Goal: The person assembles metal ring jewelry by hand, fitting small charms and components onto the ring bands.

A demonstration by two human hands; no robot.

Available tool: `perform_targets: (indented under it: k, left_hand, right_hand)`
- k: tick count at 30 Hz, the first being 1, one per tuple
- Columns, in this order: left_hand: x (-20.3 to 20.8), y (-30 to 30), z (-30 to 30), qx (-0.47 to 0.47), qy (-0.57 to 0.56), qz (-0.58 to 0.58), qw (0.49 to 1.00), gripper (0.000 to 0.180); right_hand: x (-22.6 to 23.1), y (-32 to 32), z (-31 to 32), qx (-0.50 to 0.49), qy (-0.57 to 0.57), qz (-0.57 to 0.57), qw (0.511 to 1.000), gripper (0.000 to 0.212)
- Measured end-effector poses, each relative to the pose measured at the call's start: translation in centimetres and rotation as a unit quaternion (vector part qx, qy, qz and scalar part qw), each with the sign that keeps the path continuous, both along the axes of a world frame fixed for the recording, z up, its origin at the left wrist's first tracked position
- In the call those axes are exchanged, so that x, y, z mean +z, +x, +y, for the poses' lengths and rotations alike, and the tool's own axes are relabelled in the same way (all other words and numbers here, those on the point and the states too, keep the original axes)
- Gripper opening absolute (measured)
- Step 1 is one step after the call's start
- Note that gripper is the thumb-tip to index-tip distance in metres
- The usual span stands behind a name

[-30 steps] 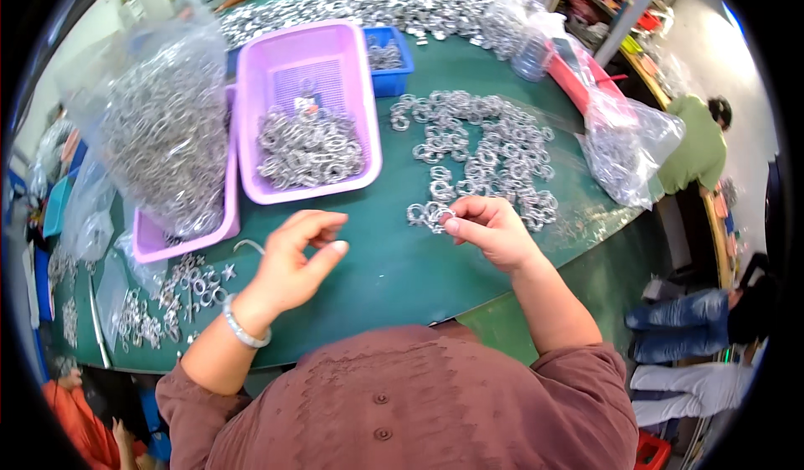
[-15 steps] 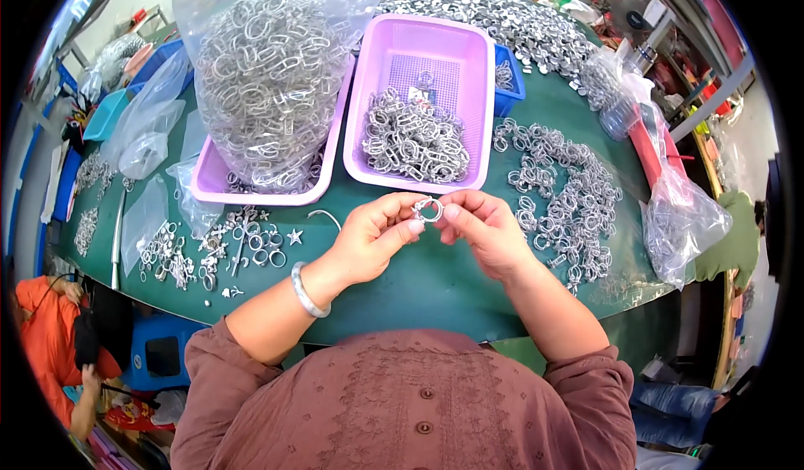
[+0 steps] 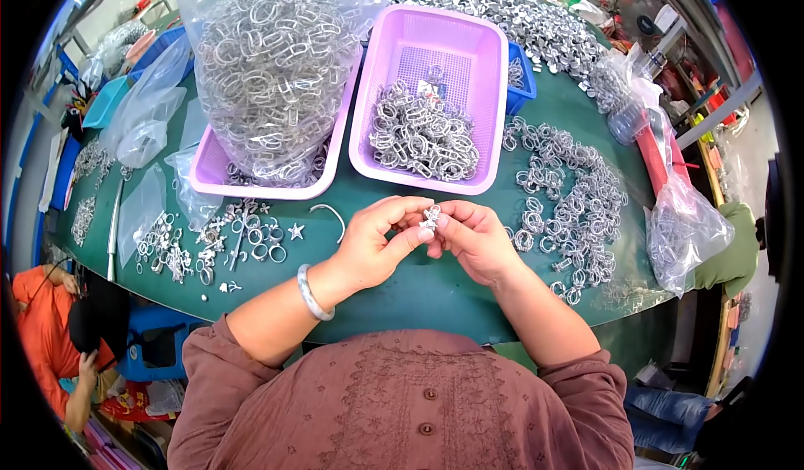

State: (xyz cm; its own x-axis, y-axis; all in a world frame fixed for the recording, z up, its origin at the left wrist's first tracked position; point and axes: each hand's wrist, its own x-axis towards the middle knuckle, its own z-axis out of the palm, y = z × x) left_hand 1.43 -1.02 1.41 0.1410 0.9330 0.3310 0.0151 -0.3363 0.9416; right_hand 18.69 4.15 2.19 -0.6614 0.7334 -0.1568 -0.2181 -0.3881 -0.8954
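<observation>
My left hand and my right hand meet in front of me, both closed in a pinch on one small silver metal ring. A bumpy, decorated part of it faces up between the thumbs; the fingers hide the rest. Just beyond the hands stands a pink plastic basket holding a heap of similar silver metal rings. More silver rings lie spread on the green table to the right of my right hand.
A second pink basket holds a big clear bag of silver pieces. Loose rings and a star lie at the left. Many small metal parts cover the far side. A blue bin stands behind the right basket. Someone in orange is at lower left.
The ring has been turned between my fingers: its round opening showed before, now its decorated part does. Both hands remain together. The view has shifted slightly.
</observation>
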Motion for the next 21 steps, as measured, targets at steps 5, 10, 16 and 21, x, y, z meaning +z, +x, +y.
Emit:
perform_targets:
  k: [5,10,16,21]
  left_hand:
    - [0.5,-0.1,0.2,0.004,0.071,0.100,0.992,0.031]
    - [1.0,0.0,0.4,-0.024,0.103,0.115,0.988,0.031]
    - [0.5,-0.5,0.7,-0.024,0.104,0.138,0.985,0.028]
    - [0.2,-0.5,0.8,-0.033,0.081,0.126,0.988,0.026]
  right_hand:
    - [-0.7,0.2,-0.2,-0.006,0.022,0.012,1.000,0.018]
    - [-1.3,0.2,-0.3,-0.022,0.050,0.004,0.998,0.019]
    - [-1.2,0.1,-0.6,-0.022,0.063,-0.040,0.997,0.020]
    - [-1.2,0.2,-0.6,-0.014,0.068,-0.048,0.996,0.020]
